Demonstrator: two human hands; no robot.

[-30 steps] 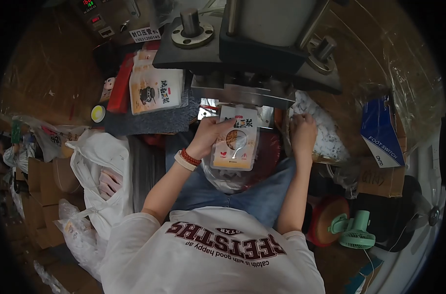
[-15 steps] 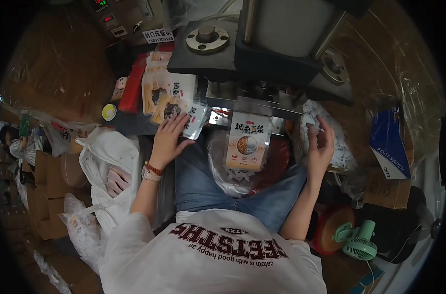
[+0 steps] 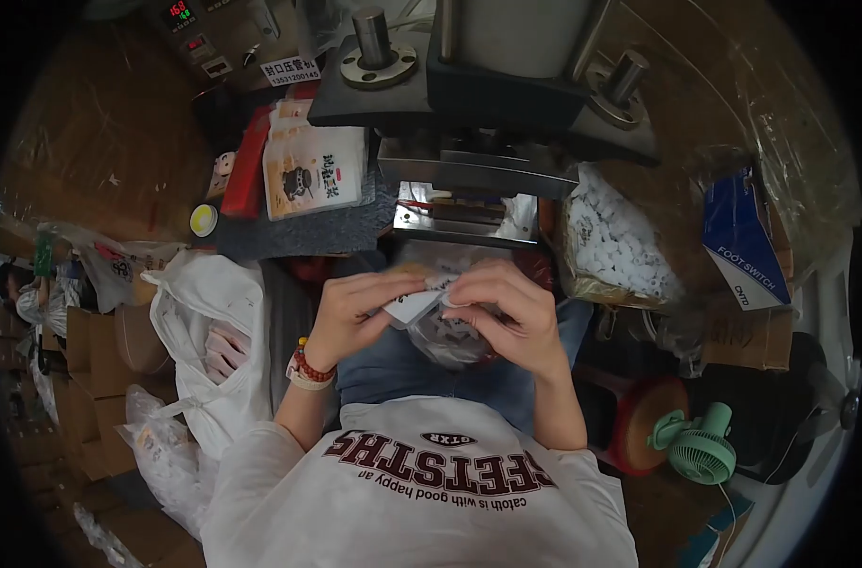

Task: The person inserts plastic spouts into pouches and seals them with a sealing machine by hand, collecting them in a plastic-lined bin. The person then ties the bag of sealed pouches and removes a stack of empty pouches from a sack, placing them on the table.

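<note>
In front of the press, above my lap, my two hands meet at a printed pouch. My left hand pinches its left side between thumb and fingers. The fingers of my right hand are closed at the pouch's right end, by a small whitish part; whether they hold a separate piece there is hidden. Beneath the hands a clear plastic bag with small white pieces rests on my lap. Beyond them is the press, with a shiny metal plate at its front.
A stack of printed pouches lies left of the press beside a red box. A carton of small white pieces stands on the right, near a blue foot-switch box. A green fan sits low right, a white sack left.
My left hand came from the stack to the middle with a pouch. My right hand moved in from the carton of white pieces. The pouch at the press front no longer shows there.
</note>
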